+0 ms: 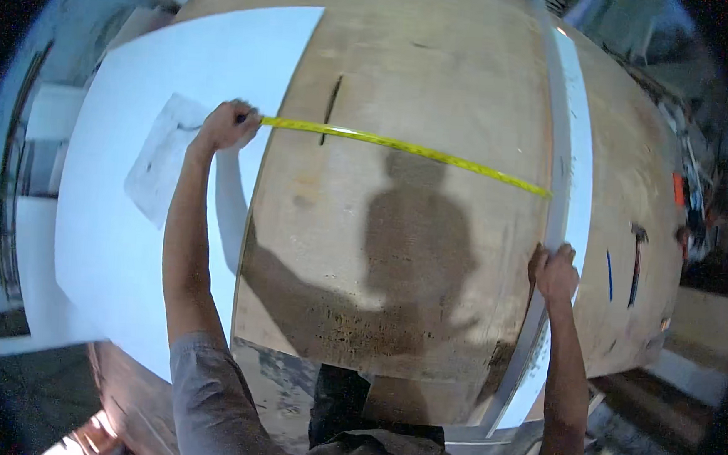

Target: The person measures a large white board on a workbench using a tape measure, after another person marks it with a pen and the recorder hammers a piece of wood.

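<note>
My left hand [230,125] is closed at the left end of a yellow tape measure [435,154], over the right part of a large white board [105,228]. The tape's case is mostly hidden by my fingers. Its blade runs out to the right across a brown wooden tabletop [439,82] and ends against a long pale straight bar [559,156]. A narrow white strip [581,174] lies along the bar's right side. Lower down on that bar, my right hand [556,273] has its fingers curled over it, gripping it. A translucent sheet [152,169] lies on the white board beside my left forearm.
To the right of the strip lie a hammer [636,265] and a thin blue stick-like thing [609,276]. A dark slit or thin stick [332,100] shows on the tabletop near the tape. My shadow falls across the middle. An orange object [679,188] stands at the right edge.
</note>
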`<state>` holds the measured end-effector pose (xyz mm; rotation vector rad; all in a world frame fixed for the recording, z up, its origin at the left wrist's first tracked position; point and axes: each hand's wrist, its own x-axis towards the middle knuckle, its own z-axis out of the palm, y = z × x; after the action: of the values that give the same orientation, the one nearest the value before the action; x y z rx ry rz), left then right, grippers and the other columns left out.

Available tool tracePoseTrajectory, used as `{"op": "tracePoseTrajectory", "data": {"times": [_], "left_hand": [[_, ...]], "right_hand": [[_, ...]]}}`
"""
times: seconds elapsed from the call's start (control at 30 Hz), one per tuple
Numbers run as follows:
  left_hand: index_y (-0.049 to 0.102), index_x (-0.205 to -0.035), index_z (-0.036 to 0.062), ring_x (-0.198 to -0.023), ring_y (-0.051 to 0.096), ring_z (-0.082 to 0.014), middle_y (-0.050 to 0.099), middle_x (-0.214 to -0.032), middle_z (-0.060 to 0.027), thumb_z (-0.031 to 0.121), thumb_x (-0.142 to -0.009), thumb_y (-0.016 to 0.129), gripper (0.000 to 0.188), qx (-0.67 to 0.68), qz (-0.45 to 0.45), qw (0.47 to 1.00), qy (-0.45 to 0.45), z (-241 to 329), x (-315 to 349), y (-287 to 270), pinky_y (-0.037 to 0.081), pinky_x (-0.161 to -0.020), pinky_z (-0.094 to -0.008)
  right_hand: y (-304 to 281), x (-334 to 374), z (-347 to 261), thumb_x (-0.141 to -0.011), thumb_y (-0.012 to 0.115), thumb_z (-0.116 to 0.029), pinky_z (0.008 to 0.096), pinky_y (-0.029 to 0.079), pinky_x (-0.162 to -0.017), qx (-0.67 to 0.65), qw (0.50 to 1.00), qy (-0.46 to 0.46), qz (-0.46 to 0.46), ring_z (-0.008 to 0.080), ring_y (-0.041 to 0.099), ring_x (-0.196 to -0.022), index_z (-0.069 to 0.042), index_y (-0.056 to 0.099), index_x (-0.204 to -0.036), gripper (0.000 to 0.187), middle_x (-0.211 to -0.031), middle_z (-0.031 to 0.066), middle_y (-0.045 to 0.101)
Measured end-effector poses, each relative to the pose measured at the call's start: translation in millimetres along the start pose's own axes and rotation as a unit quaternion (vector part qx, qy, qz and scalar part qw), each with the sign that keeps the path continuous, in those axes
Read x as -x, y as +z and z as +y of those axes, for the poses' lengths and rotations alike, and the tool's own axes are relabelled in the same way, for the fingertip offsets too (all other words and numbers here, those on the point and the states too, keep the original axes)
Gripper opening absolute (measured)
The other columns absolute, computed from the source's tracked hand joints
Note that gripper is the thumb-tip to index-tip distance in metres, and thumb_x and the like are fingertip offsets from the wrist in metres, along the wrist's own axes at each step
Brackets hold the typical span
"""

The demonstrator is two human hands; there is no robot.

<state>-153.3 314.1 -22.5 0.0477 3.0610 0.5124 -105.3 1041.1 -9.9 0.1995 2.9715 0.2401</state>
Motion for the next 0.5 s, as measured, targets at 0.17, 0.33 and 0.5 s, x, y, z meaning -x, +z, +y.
{"op": "tracePoseTrajectory", "data": {"times": [0.17,0.33,0.5], "left_hand": [[0.067,-0.083,-0.0002,-0.071,0.057,-0.0316,0.063,-0.077,-0.0172,0.032,-0.093,0.065,0.034,0.060,0.028,0.997,-0.029,-3,27,10,0.048,-0.071,-0.0440],[0.068,-0.085,-0.0017,-0.076,0.059,-0.0238,0.063,-0.081,-0.0146,0.031,-0.093,0.068,0.033,0.029,0.020,0.999,-0.028,10,17,4,0.048,-0.073,-0.0402],[0.064,-0.088,0.0006,-0.077,0.055,-0.0164,0.058,-0.078,-0.0059,0.032,-0.095,0.068,0.033,0.086,-0.039,0.986,-0.137,8,9,7,0.047,-0.075,-0.0341]], "right_hand": [[8,-1,2,-0.097,0.053,-0.048,0.0542,0.057,-0.076,0.029,0.999,-0.041,0.002,0.0467,0.069,-0.087,0.005,0.045,-0.117,0.057,-0.111,0.0275,0.059],[5,-2,19,-0.094,0.060,-0.046,0.0540,0.057,-0.071,0.040,0.997,-0.062,0.011,0.0458,0.069,-0.083,0.005,0.043,-0.119,0.059,-0.112,0.0263,0.057],[-1,-4,7,-0.093,0.061,-0.049,0.0532,0.057,-0.070,0.036,0.997,-0.072,0.011,0.0467,0.069,-0.084,0.006,0.044,-0.114,0.061,-0.108,0.0260,0.058]]}}
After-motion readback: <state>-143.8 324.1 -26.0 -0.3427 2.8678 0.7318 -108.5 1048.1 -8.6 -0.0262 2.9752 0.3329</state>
